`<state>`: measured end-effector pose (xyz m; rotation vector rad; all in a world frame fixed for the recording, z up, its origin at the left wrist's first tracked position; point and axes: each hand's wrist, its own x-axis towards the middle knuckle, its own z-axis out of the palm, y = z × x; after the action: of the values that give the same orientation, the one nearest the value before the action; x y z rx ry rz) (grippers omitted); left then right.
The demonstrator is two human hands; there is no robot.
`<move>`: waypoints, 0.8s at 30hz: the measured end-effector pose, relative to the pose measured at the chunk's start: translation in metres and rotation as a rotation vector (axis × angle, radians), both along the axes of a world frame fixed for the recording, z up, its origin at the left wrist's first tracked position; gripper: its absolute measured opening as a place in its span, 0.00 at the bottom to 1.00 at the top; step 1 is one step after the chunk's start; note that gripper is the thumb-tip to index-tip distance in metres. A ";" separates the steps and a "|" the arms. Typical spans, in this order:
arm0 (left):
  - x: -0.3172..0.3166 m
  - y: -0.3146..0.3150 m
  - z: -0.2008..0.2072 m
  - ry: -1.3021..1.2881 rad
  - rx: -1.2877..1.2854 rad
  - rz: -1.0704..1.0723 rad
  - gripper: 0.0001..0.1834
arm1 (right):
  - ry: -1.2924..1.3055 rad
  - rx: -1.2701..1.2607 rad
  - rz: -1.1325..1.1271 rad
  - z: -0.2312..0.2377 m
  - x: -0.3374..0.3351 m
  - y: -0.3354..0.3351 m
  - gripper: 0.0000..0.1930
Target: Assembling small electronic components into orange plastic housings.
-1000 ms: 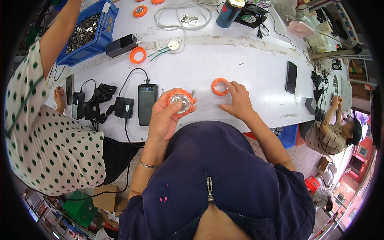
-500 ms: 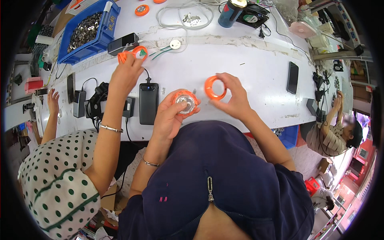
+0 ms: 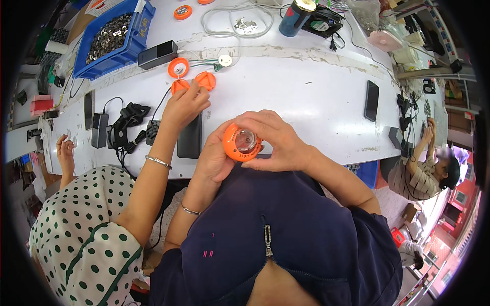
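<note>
In front of my chest is a round orange light (image 3: 236, 150) with a clear dome in its middle. My left hand (image 3: 215, 152) grips it from the left and below. My right hand (image 3: 278, 140) closes over its top and right side, with fingers at the upper rim and the thumb at the lower rim. The orange ring now sits around the clear part; whether it is fully seated I cannot tell. Behind my left wrist lies a black power bank (image 3: 189, 140), partly covered by a co-worker's arm.
A co-worker's hand (image 3: 188, 106) touches orange round parts (image 3: 206, 80) at the left. Beyond stand a blue bin (image 3: 139, 38) of small metal parts, a black box (image 3: 157, 55) and a blue cup (image 3: 294, 20). Phones (image 3: 372, 100) and cables lie on the white table (image 3: 306, 92).
My right hand has brought the orange ring leftward onto the light in my left hand. The co-worker's hand has moved right, and orange parts have been spread out there.
</note>
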<state>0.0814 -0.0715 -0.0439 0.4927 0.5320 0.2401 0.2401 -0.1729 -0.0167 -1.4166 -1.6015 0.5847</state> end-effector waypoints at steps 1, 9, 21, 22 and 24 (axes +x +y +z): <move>-0.003 -0.001 0.002 -0.013 -0.019 0.009 0.19 | -0.015 0.018 0.017 0.004 -0.002 0.001 0.39; -0.002 -0.006 0.004 0.015 -0.075 -0.007 0.20 | -0.078 0.056 0.009 0.003 -0.003 -0.007 0.39; 0.000 -0.003 0.009 0.005 -0.099 -0.029 0.24 | -0.060 0.045 -0.013 0.004 -0.002 -0.008 0.40; -0.002 -0.003 0.009 0.006 -0.098 -0.023 0.24 | -0.055 0.046 -0.014 0.006 -0.002 -0.008 0.40; -0.004 -0.002 0.009 -0.049 -0.081 0.007 0.23 | -0.051 0.046 -0.014 0.006 -0.002 -0.007 0.39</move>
<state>0.0774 -0.0738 -0.0349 0.4050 0.4934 0.2359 0.2379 -0.1797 -0.0105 -1.4174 -1.6335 0.5045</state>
